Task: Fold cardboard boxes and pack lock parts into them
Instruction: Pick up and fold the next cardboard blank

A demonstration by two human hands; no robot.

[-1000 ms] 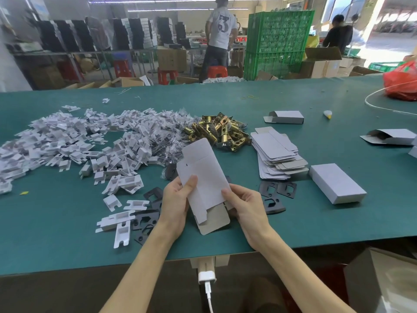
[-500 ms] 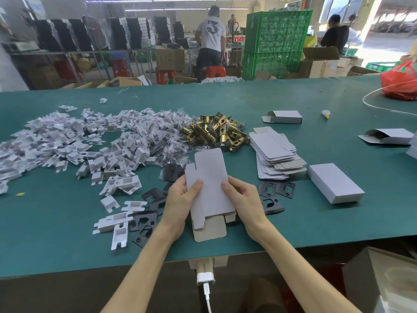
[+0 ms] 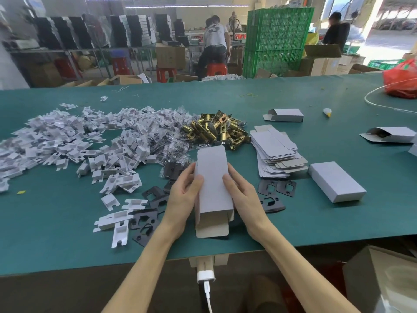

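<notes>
Cardboard box (image 3: 213, 184) had gone from a flat blank 1 second earlier to an opened sleeve, near flap untucked, held low over the near part of the table (image 3: 67, 233). Left hand (image 3: 184, 195) and right hand (image 3: 242, 195) gripped its 2 sides. Judged: folding underway, nothing packed. The table carried brass latches (image 3: 216, 129) and flat blanks (image 3: 276, 154); green crates (image 3: 277, 41) stood far behind.

A red plastic bag (image 3: 402, 81) sits at the counter's (image 3: 293, 91) far right corner, a white cable (image 3: 365, 99) curving beside it. Stacked green crates (image 3: 278, 41) stand beyond the far edge. A white charger (image 3: 205, 275) hangs below the near edge.
</notes>
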